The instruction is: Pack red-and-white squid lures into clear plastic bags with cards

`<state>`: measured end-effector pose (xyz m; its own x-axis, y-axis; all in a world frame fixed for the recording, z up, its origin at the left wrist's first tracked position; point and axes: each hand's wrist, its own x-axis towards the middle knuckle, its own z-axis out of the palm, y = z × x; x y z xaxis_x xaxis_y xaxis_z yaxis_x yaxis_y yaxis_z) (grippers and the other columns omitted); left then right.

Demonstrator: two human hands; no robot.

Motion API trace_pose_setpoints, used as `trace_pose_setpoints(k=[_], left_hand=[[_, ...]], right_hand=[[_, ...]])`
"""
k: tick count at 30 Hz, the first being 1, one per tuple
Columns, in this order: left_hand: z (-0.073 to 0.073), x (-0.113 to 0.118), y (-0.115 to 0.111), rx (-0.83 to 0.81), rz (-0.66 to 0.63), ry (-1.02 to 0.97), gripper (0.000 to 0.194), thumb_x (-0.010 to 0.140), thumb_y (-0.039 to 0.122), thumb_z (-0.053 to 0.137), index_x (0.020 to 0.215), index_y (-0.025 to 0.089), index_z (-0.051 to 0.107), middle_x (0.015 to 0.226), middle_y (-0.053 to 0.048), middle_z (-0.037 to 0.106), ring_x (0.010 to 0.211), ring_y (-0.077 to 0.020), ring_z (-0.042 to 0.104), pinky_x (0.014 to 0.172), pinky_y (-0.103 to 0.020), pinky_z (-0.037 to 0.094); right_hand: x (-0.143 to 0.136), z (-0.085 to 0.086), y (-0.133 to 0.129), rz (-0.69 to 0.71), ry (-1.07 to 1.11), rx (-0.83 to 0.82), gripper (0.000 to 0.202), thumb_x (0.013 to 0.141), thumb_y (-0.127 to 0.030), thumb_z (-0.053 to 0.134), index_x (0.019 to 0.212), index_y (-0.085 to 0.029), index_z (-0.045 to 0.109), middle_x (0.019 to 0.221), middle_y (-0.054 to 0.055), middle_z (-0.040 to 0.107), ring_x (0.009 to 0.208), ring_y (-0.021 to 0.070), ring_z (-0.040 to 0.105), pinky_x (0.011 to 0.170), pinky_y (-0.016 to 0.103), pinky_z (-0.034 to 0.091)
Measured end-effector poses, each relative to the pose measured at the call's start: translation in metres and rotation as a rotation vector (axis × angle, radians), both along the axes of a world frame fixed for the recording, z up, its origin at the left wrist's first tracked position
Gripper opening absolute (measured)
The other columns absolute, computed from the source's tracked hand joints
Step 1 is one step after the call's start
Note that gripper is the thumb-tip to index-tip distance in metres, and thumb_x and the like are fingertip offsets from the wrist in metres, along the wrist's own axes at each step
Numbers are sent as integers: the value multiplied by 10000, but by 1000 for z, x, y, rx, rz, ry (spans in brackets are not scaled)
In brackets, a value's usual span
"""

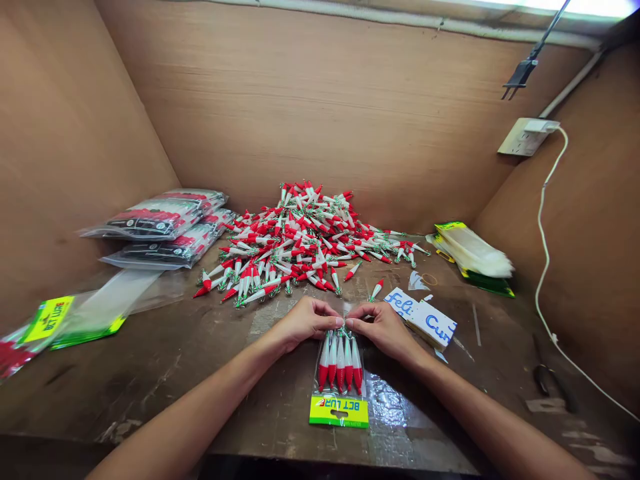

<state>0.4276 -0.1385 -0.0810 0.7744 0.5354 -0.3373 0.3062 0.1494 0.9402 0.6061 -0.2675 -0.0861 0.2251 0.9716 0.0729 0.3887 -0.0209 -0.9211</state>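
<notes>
Packet [339,404]: pinched at its far end

Location: flat on the table [280,417], centre, not far from the front edge, header [321,419] toward that edge. Inside: five lures [340,363] in a row, red ends to the header, white ends and green hooks [343,332] away from it.

Hands, as I read them on my remote feed: left hand [306,325] and right hand [384,329] both grasp the far end, thumbs against forefingers, fingertips nearly meeting. I cannot tell whether film [364,377], hooks or both lie between them.

Risks, my judgement:
1. Hook points could pierce the film or prick a fingertip; cause: a hard squeeze or sideways tug.
2. Hooks could tangle, skewing the row; cause: uneven pull between hands.
3. Loose lure [377,290], just beyond the right hand, could snag a knuckle; cause: a careless forward reach.
4. White cards [433,325], beside the right hand, could get knocked; cause: an outward swing.
</notes>
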Motion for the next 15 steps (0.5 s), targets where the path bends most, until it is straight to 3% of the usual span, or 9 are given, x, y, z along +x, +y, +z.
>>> trace_pose_setpoints(k=[2,4,6,8,11,15], left_hand=[[-2,1,0,22,2,-21,458,612,515,882,850,137,783,768,-62,730,668,-152,613,597,-237,440],[-4,1,0,49,7,-45,456,642,524,863,863,132,786,781,-71,734,672,-155,615,605,-241,444],[-4,2,-1,89,14,-67,440,681,512,838,887,127,790,781,-74,735,661,-152,605,603,-243,437],[-3,3,-3,143,11,-96,409,717,471,814,929,122,794,778,-71,734,652,-152,588,600,-243,421],[0,5,-7,230,-30,-157,310,769,380,753,937,125,803,798,-45,734,692,-163,583,639,-247,415],[0,4,-9,332,-63,-200,215,786,300,672,831,138,805,762,8,706,745,-186,575,686,-249,409]], right_hand=[[1,-1,0,10,-52,-25,198,866,-337,686,832,-157,762,775,39,735,707,182,643,662,280,479],[2,0,0,-58,-130,27,202,871,-321,682,971,-160,753,827,48,729,720,194,644,665,300,505],[0,4,-1,-200,-289,216,404,870,-285,694,1258,-181,657,1042,90,708,864,229,652,765,355,537],[-3,11,-2,-267,-504,439,522,893,-234,680,1398,-227,549,1225,119,637,1043,257,613,899,408,520],[-12,19,1,-96,-802,540,318,960,-179,592,1264,-253,648,1208,101,646,1078,257,580,926,409,500],[-21,22,8,40,-1019,407,170,984,-178,567,1094,-205,695,1059,90,688,938,239,584,818,375,503]])
